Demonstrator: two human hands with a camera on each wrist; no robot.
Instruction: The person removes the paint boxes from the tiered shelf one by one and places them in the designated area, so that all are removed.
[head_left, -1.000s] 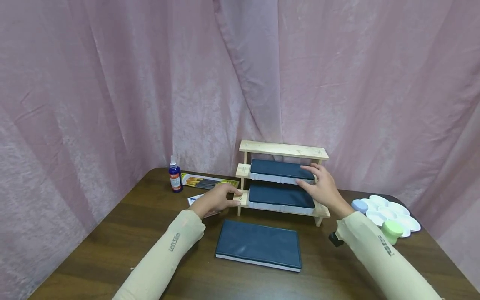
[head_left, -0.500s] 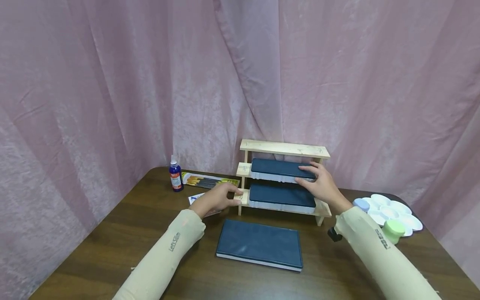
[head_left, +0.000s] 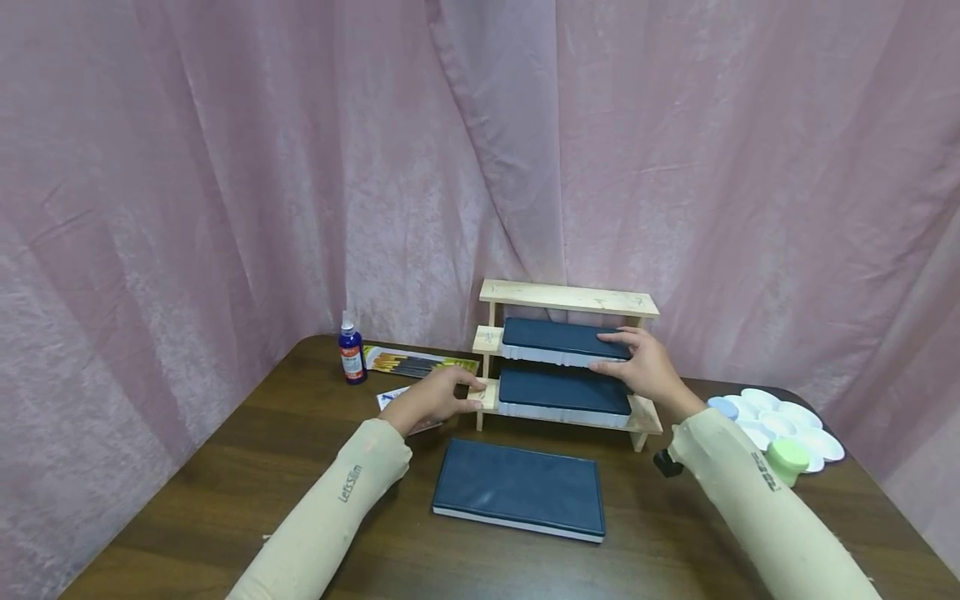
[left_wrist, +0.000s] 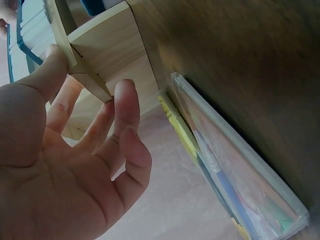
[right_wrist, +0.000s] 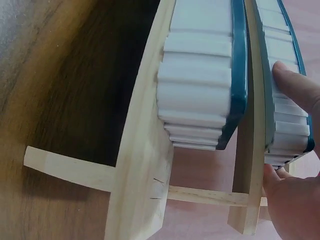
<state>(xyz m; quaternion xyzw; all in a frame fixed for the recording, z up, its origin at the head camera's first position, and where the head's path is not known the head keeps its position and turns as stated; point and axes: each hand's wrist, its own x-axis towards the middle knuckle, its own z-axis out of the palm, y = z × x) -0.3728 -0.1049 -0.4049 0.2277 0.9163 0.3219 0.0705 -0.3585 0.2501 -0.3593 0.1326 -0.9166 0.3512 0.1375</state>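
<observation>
Upper blue-lidded box (head_left: 553,337) lengthwise along rack (head_left: 568,297), left to right

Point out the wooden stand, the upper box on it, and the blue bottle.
Wooden stand (head_left: 568,297), head view, on its top shelf.
Upper box (head_left: 553,336), head view, on its dark lid.
Blue bottle (head_left: 352,360), head view, on its label.

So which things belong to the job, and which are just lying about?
Likely the job's:
tiered wooden stand, pinched by left hand
upper blue-lidded box, held by right hand
lower blue-lidded box

Apparently lying about:
blue bottle
brush pack
clear packet
flower-shaped palette
green jar
pale-blue jar
blue book
</observation>
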